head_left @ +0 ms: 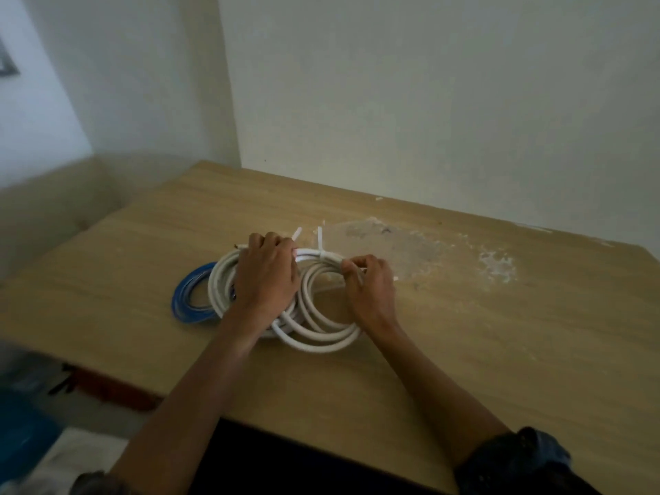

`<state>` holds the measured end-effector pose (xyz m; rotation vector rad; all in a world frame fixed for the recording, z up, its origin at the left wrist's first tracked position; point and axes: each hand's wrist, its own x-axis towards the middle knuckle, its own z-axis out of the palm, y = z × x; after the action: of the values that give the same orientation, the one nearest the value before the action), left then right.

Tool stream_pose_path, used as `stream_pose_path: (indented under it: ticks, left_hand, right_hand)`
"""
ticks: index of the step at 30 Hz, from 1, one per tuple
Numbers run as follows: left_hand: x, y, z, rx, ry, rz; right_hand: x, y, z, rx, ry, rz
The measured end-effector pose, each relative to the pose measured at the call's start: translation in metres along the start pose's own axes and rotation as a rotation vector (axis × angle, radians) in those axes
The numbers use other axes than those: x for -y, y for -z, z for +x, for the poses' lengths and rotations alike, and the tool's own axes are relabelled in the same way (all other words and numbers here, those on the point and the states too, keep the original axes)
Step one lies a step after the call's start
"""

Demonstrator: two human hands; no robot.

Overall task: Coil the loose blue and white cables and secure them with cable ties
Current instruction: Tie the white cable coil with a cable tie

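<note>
**While white coil is gripped at its top, two ties are seen on it**

Where the middle of the frame is, the white cable coil (321, 337) is laid flat on the table (464, 369) in several loose loops. The blue cable coil (185, 298) is laid just left of it, touching or partly tucked under its left edge; which one cannot be told.

Two white cable ties are seen on the top arc of the white coil. The right cable tie (319, 242) is wrapped round the arc with its tail stood upright. The left cable tie (297, 233) is seen only as a tail tilted up and right, just beside the left hand's knuckles.

The left hand (266, 276) is laid across the white coil, fingers curled over the top arc and closed on it. The right hand (369, 284) is set at the coil's upper-right arc, fingers curled and thumb and forefinger pinched tight there. A thin white strip is seen at those fingers; whether it is a tie cannot be told.

A pale scuffed patch (393, 244) is seen on the tabletop, up and right of the hands. A dark sleeve (518, 455) is seen on the right arm at lower right. A plain wall (428, 101) is seen behind the table. Blurred blue and dark shapes are seen at lower left, not identifiable.
</note>
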<state>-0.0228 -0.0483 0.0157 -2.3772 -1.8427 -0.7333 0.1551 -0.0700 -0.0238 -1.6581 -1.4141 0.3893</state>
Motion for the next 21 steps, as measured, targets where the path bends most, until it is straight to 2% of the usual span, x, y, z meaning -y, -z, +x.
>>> stream_pose_path:
  ticks: [3,13,17,21]
  left_hand:
    - [0.004,-0.013,0.009,-0.046,-0.023,-0.006]
    - [0.007,-0.03,0.072,-0.047,-0.081,-0.227]
    - [-0.003,-0.032,0.079,-0.059,-0.127,-0.123]
    - [-0.005,-0.033,0.081,-0.034,-0.15,0.008]
  right_hand:
    - [-0.002,-0.004,0.008,-0.012,-0.049,0.055]
    - [0.005,-0.011,0.042,-0.109,-0.23,0.086]
    - [0.003,-0.006,0.044,-0.106,-0.266,0.069]
    - [-0.001,0.002,0.045,-0.028,-0.253,0.118]
